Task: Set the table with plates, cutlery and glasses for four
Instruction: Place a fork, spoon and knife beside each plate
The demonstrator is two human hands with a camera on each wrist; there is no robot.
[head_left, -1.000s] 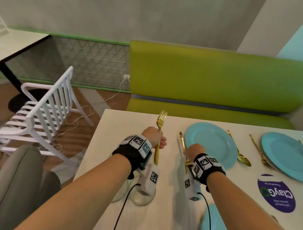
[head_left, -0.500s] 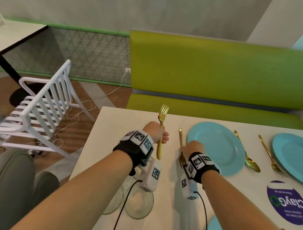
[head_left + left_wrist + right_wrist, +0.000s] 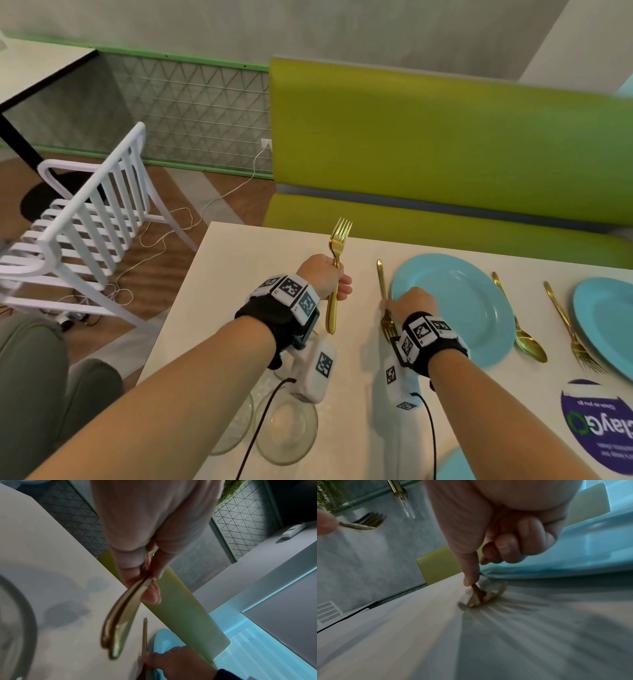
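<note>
My left hand (image 3: 327, 277) hovers above the white table (image 3: 239, 274) and grips gold cutlery (image 3: 337, 260) upright, fork tines up. The left wrist view shows two gold handles (image 3: 120, 622) together under the fingers (image 3: 150, 593). A gold fork (image 3: 381, 281) lies flat just left of a light blue plate (image 3: 455, 308), tines toward me. My right hand (image 3: 407, 303) rests over its middle. In the right wrist view one straight finger (image 3: 471, 574) presses down on that fork (image 3: 477, 596) while the other fingers curl clear of it.
Two clear glasses (image 3: 287, 428) stand under my left forearm near the front edge. Right of the plate lie a gold spoon (image 3: 520, 329) and another fork (image 3: 568, 329), then a second blue plate (image 3: 606, 325). A green bench (image 3: 445, 137) runs behind; a white chair (image 3: 85, 212) stands left.
My right hand has nudged the lying fork a little straighter along the plate's left edge. The left hand still holds its cutlery upright in about the same spot.
</note>
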